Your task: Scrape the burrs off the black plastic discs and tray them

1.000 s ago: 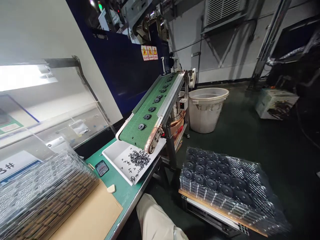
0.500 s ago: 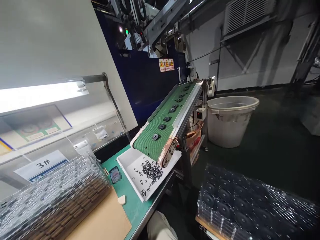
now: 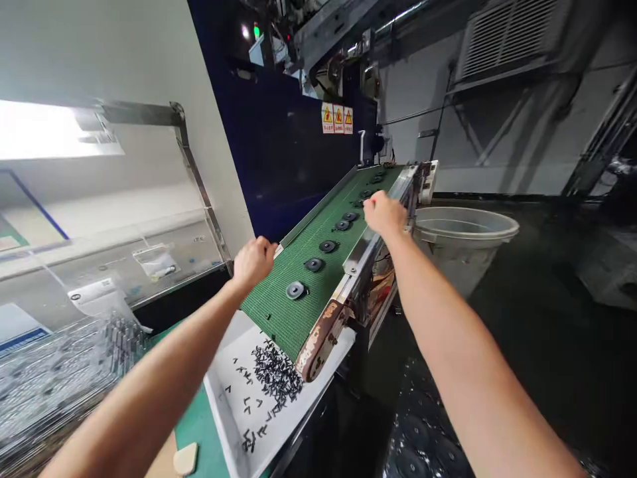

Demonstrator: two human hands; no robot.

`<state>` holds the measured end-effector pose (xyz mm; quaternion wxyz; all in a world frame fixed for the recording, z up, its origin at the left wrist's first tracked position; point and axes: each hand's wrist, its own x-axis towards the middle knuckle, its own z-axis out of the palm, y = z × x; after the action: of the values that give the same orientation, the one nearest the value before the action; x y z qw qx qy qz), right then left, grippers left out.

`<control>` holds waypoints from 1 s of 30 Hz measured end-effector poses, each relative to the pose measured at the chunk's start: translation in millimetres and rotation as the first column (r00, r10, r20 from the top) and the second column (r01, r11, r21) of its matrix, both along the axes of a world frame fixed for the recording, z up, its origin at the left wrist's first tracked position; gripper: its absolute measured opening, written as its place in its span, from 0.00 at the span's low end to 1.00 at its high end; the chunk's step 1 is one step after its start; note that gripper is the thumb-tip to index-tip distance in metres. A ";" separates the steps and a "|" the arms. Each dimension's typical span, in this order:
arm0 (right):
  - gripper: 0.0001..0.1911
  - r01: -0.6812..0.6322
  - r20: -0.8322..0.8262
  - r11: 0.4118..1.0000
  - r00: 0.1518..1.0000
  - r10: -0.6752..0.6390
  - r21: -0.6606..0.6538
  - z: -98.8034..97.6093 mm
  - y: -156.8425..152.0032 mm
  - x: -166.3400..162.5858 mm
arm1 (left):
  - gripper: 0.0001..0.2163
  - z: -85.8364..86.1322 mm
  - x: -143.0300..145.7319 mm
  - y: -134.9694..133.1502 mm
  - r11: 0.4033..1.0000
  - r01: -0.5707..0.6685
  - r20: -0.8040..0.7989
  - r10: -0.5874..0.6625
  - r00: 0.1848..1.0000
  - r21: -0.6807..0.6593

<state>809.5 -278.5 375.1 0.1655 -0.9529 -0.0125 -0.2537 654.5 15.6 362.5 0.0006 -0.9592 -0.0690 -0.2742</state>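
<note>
A green conveyor belt (image 3: 283, 309) slopes up away from me and carries a row of black round discs (image 3: 295, 289). My left hand (image 3: 253, 261) hovers over the belt's left edge with its fingers curled in; I see nothing in it. My right hand (image 3: 383, 214) reaches farther up the belt near its right rail, fingers bent down over the discs (image 3: 343, 224). Whether it grips one is hidden. Below the belt's end a white tray (image 3: 223, 411) holds a heap of small black bits (image 3: 275, 375).
A large white bin (image 3: 465, 249) stands on the dark floor to the right of the conveyor. Stacked clear plastic trays (image 3: 54, 378) lie at the left on the green bench. More wrapped trays of discs (image 3: 423, 451) sit low at the right. A blue machine wall (image 3: 279, 133) rises behind.
Both of my arms have come into view and stretched out over the conveyor. The view has swung left and nearer to the belt.
</note>
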 end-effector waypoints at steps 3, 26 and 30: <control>0.21 -0.033 -0.029 0.998 0.999 0.032 -0.058 -17.6 48.7 42.2 | 0.17 -80.9 27.1 5.6 0.988 -0.090 -0.117 0.076 0.990 -0.127; 0.16 -0.230 -0.150 0.973 0.961 0.231 0.020 -50.6 97.3 88.8 | 0.10 -102.5 119.8 -33.0 0.759 0.068 -0.116 -0.187 0.976 -0.647; 0.18 -0.458 -0.100 0.889 0.884 0.458 0.020 -50.8 124.9 41.4 | 0.08 -106.6 79.9 -39.4 0.600 0.116 -0.034 -0.233 0.972 -0.791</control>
<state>850.9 -153.5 324.3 0.2191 -0.9351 -0.2290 -0.1587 734.4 -23.8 255.9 -0.4400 -0.8810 -0.0874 -0.1504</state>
